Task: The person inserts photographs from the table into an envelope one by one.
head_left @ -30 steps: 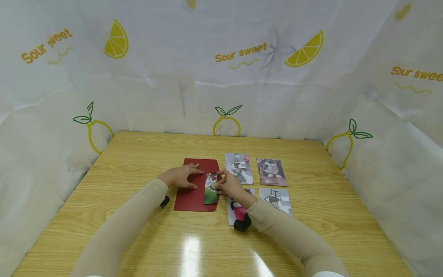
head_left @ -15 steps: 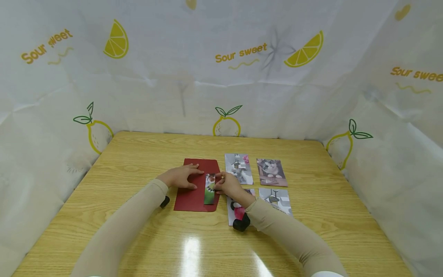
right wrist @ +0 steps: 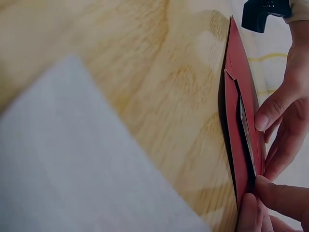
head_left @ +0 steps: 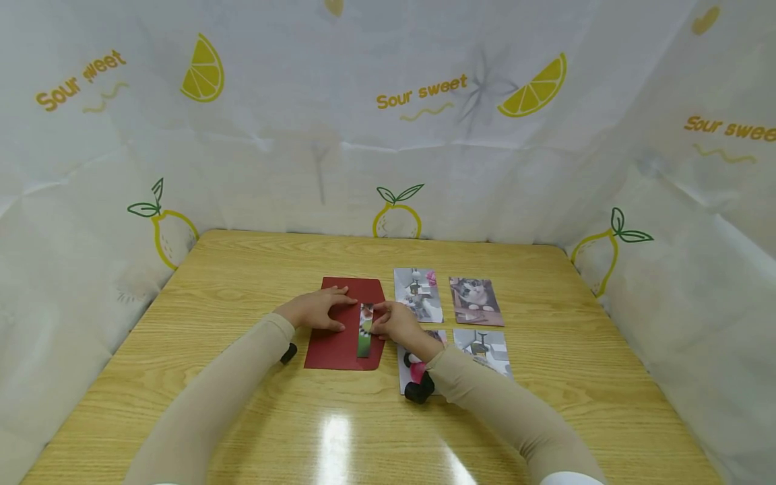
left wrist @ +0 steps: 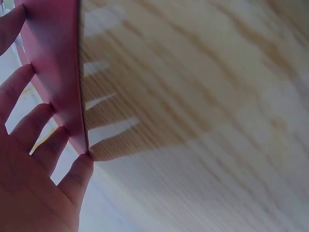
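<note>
On the wooden table lies a red envelope (head_left: 330, 347), its flap side to the right. A photo card (head_left: 364, 347) with a green lower part shows as a narrow strip out of the envelope's opening. My left hand (head_left: 315, 310) rests on the envelope's left part, fingers spread; in the left wrist view its fingertips press the envelope (left wrist: 53, 58). My right hand (head_left: 400, 325) pinches the card's right edge, over the flap. From the right wrist, the card (right wrist: 245, 130) appears edge-on in the slot, with my thumb and fingers at its near end.
To the right of the envelope several photo cards lie in two rows: one with a pink flower (head_left: 418, 286), a cat photo (head_left: 475, 303), a grey one (head_left: 485, 343) and one partly under my right wrist. A white patterned cloth (head_left: 291, 168) hangs behind the table (head_left: 273, 417).
The photo card has slid left into the envelope, so its visible strip is narrower. My right hand has moved slightly left with it. The left hand has stayed in place.
</note>
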The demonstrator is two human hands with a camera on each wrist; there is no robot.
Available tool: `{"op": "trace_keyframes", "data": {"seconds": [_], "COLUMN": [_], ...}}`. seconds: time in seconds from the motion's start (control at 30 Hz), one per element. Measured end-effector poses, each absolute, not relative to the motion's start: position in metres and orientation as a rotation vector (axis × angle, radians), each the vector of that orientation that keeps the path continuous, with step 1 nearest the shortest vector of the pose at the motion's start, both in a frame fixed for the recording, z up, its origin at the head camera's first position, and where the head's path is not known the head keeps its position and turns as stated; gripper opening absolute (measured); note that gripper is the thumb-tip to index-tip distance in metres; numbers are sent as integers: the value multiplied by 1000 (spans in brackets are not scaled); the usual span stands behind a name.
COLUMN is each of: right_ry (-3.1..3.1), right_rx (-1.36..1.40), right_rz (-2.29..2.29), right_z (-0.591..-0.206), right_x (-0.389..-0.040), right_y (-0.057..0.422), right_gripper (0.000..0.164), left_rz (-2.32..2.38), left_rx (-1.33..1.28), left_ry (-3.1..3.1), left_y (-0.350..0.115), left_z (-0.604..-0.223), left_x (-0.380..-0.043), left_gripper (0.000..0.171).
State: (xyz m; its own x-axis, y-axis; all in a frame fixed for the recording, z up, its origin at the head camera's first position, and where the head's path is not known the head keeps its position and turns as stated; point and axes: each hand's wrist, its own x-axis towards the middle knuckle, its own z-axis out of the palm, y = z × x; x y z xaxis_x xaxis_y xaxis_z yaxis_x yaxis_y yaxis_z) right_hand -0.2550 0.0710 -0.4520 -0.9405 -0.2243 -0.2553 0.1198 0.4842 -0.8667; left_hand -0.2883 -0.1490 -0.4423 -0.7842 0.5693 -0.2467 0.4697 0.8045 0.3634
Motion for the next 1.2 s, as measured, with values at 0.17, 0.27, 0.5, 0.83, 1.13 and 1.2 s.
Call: {"op": "trace_keyframes", "data": {"seconds": [0.17, 0.27, 0.5, 0.83, 1.13, 1.2], "right_ry": [2432, 2432, 2437, 2436, 2489, 2505], "right_rx": [-96, -94, -103, -118, -145, -153], "right_rz": [-1431, -1439, -1415, -1387, -1310, -1290], "right_z": [-454, -454, -453, -450, -452, -452], "right_x": [-255, -255, -254, -254, -255, -255], "right_y": [70, 69, 66, 63, 61, 60], "right_gripper": [45, 44, 45, 51, 56, 57], "left_rz": [402, 402, 406, 387, 381, 381], "left_rx": [790, 789, 799, 783, 794, 789], "left_ry": [2645, 2643, 2635, 2646, 2644, 2642], "left_y": [-149, -149, -149, -149, -148, -148], "left_z": [-442, -442, -442, -442, -441, -441], "left_x": [-288, -288, -288, -288, -289, -289], "left_gripper": [62, 62, 62, 63, 63, 63]}}
